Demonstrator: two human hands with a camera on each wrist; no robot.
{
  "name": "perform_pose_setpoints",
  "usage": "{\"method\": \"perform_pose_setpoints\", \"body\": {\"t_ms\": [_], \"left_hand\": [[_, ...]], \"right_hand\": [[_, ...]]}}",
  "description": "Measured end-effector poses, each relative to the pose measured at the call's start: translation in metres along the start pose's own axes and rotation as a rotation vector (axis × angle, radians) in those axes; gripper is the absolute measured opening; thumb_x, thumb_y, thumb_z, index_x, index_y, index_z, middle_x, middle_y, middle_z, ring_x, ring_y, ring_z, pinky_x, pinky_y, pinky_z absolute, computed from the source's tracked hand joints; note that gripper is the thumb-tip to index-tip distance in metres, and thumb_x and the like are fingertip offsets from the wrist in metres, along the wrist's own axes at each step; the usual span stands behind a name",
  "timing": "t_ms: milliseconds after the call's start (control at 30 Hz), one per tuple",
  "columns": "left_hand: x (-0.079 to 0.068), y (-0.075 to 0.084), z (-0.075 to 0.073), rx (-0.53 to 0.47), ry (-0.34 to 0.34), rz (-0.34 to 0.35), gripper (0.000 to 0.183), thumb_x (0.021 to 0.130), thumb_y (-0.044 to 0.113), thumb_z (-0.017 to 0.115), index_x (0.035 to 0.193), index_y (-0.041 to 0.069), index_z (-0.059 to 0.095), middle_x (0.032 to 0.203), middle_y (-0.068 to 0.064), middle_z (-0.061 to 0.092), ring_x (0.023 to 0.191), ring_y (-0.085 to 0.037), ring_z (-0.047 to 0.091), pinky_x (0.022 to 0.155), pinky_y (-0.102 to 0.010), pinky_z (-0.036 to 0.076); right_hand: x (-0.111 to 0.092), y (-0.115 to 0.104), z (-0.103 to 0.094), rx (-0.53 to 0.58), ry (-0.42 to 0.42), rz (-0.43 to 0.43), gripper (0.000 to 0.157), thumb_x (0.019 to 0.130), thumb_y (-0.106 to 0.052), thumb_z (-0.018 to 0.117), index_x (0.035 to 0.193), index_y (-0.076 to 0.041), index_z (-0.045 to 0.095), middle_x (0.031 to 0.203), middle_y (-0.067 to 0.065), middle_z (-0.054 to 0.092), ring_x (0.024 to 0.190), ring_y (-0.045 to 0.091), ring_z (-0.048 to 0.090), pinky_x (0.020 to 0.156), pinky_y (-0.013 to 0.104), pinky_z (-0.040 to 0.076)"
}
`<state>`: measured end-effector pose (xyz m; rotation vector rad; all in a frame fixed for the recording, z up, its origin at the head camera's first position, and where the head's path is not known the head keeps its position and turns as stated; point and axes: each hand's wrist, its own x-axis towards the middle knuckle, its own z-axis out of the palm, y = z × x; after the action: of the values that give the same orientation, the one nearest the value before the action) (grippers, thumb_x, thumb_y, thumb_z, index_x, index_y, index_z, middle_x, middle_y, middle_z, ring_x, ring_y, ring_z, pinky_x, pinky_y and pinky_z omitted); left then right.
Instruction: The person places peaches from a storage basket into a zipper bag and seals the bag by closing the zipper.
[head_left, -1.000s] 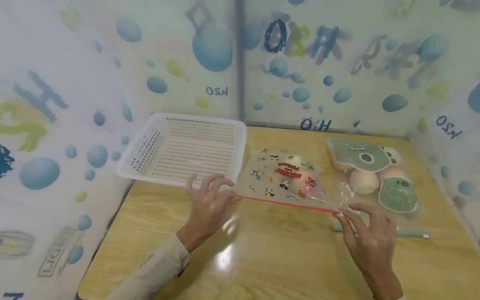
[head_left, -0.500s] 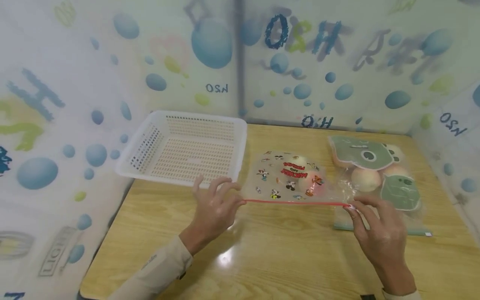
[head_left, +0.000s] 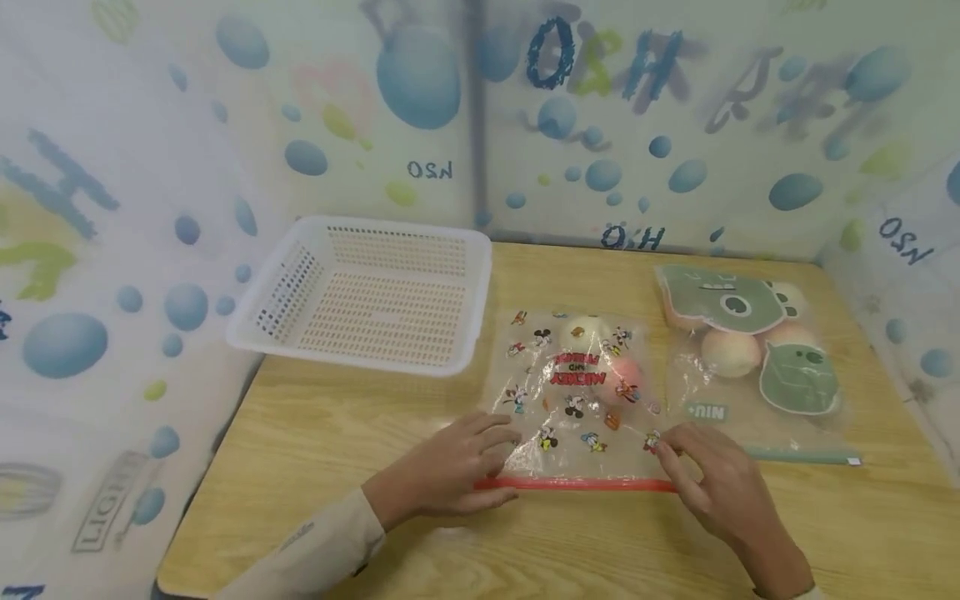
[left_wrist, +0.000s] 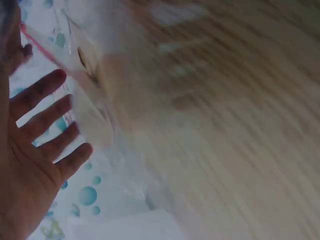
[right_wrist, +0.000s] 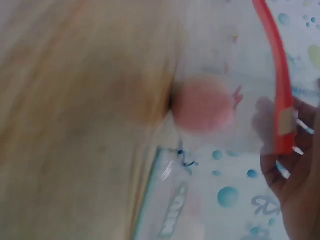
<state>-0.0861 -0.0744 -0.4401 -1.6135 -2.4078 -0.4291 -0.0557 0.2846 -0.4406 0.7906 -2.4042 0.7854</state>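
Note:
A clear zip bag [head_left: 573,425] with cartoon figures and a red zip strip [head_left: 577,483] lies in front of me. Two peaches [head_left: 621,381] show through it. My left hand [head_left: 450,467] is at the strip's left end, fingers extended along the bag's edge; the left wrist view shows them spread. At the opposite corner is my right hand [head_left: 720,483], its thumb and forefinger by the bag's side edge. The right wrist view shows its fingers partly behind the strip's end, blurred.
A second clear zip bag [head_left: 708,433] with green cartoon animals holds several peaches on the right. A white perforated plastic basket [head_left: 472,333] stands at the back left of the wooden table [head_left: 315,442]. Patterned walls [head_left: 600,208] enclose the back and sides.
The zip strip has come nearer to me and the cartoon bag has spread out longer. Both hands have moved down with it, and the left fingers have left the basket's front edge.

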Motion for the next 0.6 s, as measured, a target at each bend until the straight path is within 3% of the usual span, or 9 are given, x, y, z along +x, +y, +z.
{"method": "perform_pose_setpoints", "body": {"t_ms": [133, 233, 400, 600], "left_hand": [[0.006, 0.007, 0.010, 0.040, -0.079, 0.014, 0.016, 0.095, 0.028, 0.068, 0.098, 0.012, 0.072, 0.117, -0.009, 0.069, 0.118, -0.029, 0.061, 0.107, -0.041, 0.044], [0.006, 0.012, 0.018, 0.086, -0.157, -0.009, 0.019, 0.095, 0.025, 0.067, 0.112, 0.016, 0.072, 0.121, -0.008, 0.066, 0.119, -0.030, 0.061, 0.106, -0.039, 0.045], [0.006, 0.017, 0.025, 0.126, -0.229, -0.042, 0.015, 0.096, 0.025, 0.065, 0.107, 0.020, 0.073, 0.127, -0.010, 0.063, 0.123, -0.032, 0.058, 0.105, -0.039, 0.046], [0.009, 0.012, 0.027, 0.144, -0.239, -0.064, 0.014, 0.092, 0.021, 0.066, 0.103, 0.015, 0.073, 0.125, -0.014, 0.064, 0.122, -0.033, 0.059, 0.107, -0.042, 0.044]], "right_hand": [[0.015, -0.010, 0.017, -0.167, -0.140, 0.034, 0.031, 0.097, -0.027, 0.059, 0.118, -0.009, 0.073, 0.104, 0.007, 0.065, 0.078, 0.019, 0.062, 0.064, 0.038, 0.054], [0.019, -0.014, 0.035, -0.257, -0.228, 0.039, 0.048, 0.089, -0.022, 0.069, 0.135, -0.008, 0.065, 0.114, 0.019, 0.058, 0.086, 0.030, 0.061, 0.061, 0.045, 0.055], [0.015, -0.017, 0.051, -0.337, -0.268, 0.096, 0.054, 0.089, -0.021, 0.071, 0.140, -0.007, 0.061, 0.122, 0.023, 0.054, 0.093, 0.037, 0.056, 0.060, 0.044, 0.052], [0.022, -0.011, 0.058, -0.362, -0.258, 0.058, 0.052, 0.091, -0.021, 0.067, 0.141, -0.008, 0.061, 0.128, 0.022, 0.054, 0.096, 0.040, 0.055, 0.058, 0.044, 0.053]]}}
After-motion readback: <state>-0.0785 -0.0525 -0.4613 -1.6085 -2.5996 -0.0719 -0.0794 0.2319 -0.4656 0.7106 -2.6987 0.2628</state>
